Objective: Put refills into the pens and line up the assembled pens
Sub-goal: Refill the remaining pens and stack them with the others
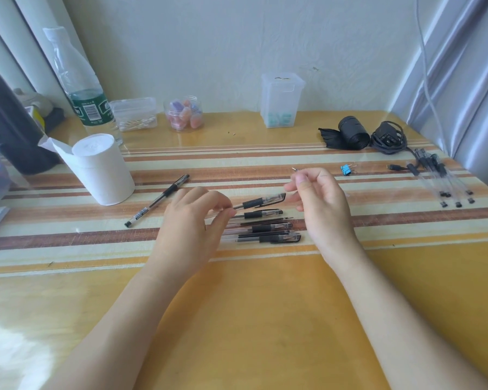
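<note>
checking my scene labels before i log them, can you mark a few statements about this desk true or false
1. The left hand grips a clear plastic pen with a black rubber grip. True.
2. The small metal binder clip is red. False: it is blue.
3. The white tissue roll stands upright. True.
4. The right hand is open and empty. False: it pinches a thin metal-tipped piece.
</note>
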